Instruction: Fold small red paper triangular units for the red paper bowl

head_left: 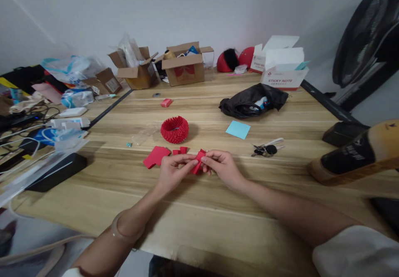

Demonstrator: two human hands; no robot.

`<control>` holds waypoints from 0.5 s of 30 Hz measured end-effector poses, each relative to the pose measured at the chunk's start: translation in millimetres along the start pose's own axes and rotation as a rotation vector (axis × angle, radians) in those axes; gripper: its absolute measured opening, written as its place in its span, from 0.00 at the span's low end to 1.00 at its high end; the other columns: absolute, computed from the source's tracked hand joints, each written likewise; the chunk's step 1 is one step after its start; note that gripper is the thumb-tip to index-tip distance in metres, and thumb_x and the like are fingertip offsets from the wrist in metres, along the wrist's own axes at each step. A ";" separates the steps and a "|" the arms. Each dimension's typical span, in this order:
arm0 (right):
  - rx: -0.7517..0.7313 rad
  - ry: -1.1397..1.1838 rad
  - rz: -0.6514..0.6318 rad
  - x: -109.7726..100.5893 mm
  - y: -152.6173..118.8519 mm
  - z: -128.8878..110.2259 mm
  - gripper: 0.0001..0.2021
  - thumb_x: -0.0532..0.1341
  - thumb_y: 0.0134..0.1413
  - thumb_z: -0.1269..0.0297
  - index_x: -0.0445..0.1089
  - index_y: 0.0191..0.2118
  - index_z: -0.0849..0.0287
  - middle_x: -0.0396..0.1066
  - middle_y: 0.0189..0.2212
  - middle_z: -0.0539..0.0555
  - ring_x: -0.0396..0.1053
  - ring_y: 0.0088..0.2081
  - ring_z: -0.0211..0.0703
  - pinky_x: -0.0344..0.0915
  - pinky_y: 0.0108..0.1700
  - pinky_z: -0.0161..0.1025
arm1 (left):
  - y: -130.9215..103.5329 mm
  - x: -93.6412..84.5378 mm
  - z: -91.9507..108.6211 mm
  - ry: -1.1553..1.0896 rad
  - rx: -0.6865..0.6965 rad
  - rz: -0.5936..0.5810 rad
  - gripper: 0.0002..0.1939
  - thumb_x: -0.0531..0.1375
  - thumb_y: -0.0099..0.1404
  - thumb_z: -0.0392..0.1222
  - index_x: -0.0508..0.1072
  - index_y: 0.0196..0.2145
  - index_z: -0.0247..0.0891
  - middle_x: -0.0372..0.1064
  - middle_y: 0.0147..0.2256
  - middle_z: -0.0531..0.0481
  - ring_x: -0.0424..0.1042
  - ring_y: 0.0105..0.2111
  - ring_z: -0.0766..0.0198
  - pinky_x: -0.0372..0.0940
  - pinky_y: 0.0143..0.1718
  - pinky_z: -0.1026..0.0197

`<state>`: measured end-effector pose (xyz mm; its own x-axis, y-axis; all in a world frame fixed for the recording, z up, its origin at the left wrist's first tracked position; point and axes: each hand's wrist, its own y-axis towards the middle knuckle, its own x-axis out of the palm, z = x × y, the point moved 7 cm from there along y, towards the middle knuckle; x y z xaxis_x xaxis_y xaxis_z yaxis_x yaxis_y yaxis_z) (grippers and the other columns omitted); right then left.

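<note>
Between my two hands is a small folded piece of red paper (197, 165), held just above the wooden table. My left hand (175, 168) pinches its left side with thumb and fingers. From the other side, my right hand (222, 165) grips its upper right part, the thumb lying on top. Left of my left hand lie flat red paper sheets (156, 156), and small red folded pieces (180, 150) sit just behind it. Beyond them stands a round red bowl shape built from many folded paper pieces (174, 130).
A light blue paper sheet (238, 129), keys (264, 149) and a black bag (254, 100) lie to the right. A large bottle (355, 154) stands at the right edge. Cardboard boxes (183, 70) and a sticky note box (285, 75) line the back. Cables and bags crowd the left.
</note>
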<state>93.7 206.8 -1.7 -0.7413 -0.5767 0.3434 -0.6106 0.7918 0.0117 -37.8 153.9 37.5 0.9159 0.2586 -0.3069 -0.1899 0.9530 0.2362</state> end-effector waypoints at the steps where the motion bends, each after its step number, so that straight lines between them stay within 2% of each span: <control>1: 0.000 -0.001 -0.003 0.1 -0.1 0.0 0.15 0.68 0.47 0.52 0.71 0.25 0.61 0.69 0.19 0.48 0.63 0.20 0.31 0.61 0.24 0.31 | -0.1 -0.1 1.4 0.027 0.017 -0.004 0.08 0.67 0.55 0.37 0.81 0.35 0.36 0.79 0.34 0.44 0.78 0.31 0.62 0.72 0.31 0.66; 8: 0.009 0.009 0.003 -0.6 -1.2 0.5 0.14 0.68 0.47 0.54 0.70 0.25 0.60 0.69 0.19 0.48 0.63 0.20 0.31 0.61 0.24 0.32 | -0.6 2.2 5.4 0.052 0.101 -0.048 0.09 0.65 0.57 0.37 0.81 0.37 0.39 0.79 0.37 0.44 0.79 0.35 0.59 0.74 0.36 0.62; 15: 0.013 0.016 0.002 -0.7 -1.3 1.9 0.14 0.68 0.47 0.54 0.71 0.25 0.61 0.69 0.19 0.48 0.62 0.20 0.31 0.61 0.24 0.32 | -0.9 2.2 6.7 0.099 0.114 -0.064 0.07 0.65 0.58 0.40 0.82 0.33 0.36 0.79 0.32 0.44 0.77 0.27 0.61 0.71 0.29 0.64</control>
<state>94.5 205.8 -3.7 -0.7381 -0.5715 0.3584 -0.6127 0.7903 -0.0017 -33.3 152.6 42.9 0.8845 0.2176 -0.4127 -0.0859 0.9454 0.3143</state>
